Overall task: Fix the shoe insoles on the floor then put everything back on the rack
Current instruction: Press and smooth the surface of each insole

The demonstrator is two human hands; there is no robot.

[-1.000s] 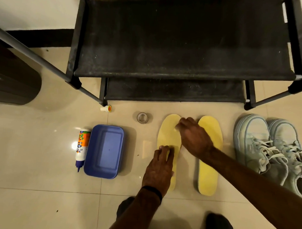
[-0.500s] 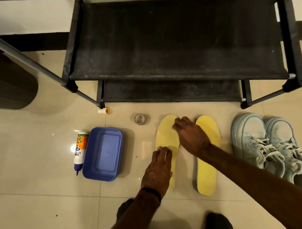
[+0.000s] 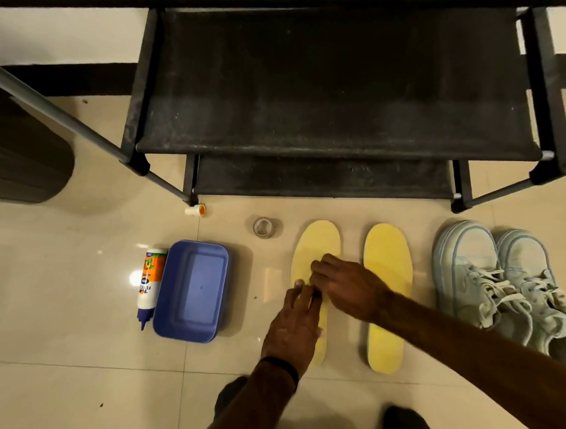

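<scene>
The right hand [image 3: 349, 289] has slid back down the flat yellow foam insole [image 3: 316, 247] and now meets the left hand [image 3: 295, 324]. Both rest with loosely bent fingers, seemingly smoothing it on the floor. The black rack [image 3: 328, 87] stands beyond.

1. The left hand [image 3: 292, 327] and right hand [image 3: 346, 288] are covering the left insole's [image 3: 317, 244] middle.
2. The picture's right edge is cutting off the outer sneaker [image 3: 535, 287].
3. The glue bottle's [image 3: 148, 280] label is reading too small.
</scene>
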